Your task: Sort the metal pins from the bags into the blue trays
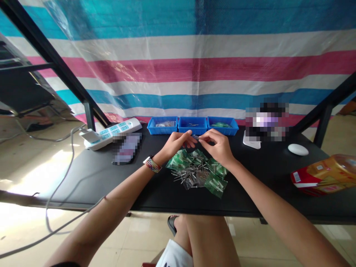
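Observation:
My left hand (pixel 180 141) and my right hand (pixel 217 144) meet just in front of the blue bins, fingers closed. Between their fingertips is a small, clear plastic bag (pixel 195 137), pinched from both sides; its contents are too small to make out. Below the hands lies a pile of thin metal pins (pixel 185 173). Green plastic packets (pixel 216 185) holding small white pieces surround the pins, along with a clear packet (pixel 191 181) at the front of the pile.
Three blue bins stand along the back: the left bin (pixel 150 128) with clear packets, the middle bin (pixel 191 129) with a few pins, the right bin (pixel 235 129) with green packets. A power strip (pixel 116 129), white mouse-shaped object (pixel 298 149) and red-gold container (pixel 319 176) flank them.

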Demonstrator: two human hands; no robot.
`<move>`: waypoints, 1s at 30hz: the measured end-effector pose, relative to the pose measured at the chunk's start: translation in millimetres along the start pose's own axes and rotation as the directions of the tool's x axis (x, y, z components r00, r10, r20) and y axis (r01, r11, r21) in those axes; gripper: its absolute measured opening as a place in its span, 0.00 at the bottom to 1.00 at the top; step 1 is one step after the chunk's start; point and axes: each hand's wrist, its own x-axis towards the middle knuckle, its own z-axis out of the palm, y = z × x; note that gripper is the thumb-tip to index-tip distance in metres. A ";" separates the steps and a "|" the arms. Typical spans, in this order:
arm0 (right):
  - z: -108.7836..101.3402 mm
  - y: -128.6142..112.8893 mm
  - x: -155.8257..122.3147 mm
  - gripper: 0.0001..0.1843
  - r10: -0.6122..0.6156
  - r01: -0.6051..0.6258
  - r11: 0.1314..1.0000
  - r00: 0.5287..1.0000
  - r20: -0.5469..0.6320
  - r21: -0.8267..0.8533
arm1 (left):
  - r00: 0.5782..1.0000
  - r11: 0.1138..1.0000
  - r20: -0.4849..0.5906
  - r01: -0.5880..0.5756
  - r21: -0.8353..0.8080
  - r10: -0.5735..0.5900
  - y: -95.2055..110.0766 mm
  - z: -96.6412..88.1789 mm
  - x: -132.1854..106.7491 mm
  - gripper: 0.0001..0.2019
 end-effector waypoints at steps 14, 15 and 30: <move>-3.7 13.6 -1.2 0.05 0.089 -0.062 0.975 0.989 0.118 -0.213 | 0.942 0.995 -0.333 -0.007 -0.099 -0.027 -21.1 -25.7 14.7 0.19; -4.2 16.9 -1.6 0.03 0.130 -0.084 0.962 0.978 0.166 -0.259 | 0.912 0.991 -0.408 -0.013 -0.130 -0.042 -24.5 -29.7 16.4 0.19; 0.8 26.9 -7.0 0.14 0.199 -0.089 0.935 0.933 0.299 -0.344 | 0.810 0.939 -0.569 -0.074 -0.337 -0.141 -28.9 -37.4 21.5 0.28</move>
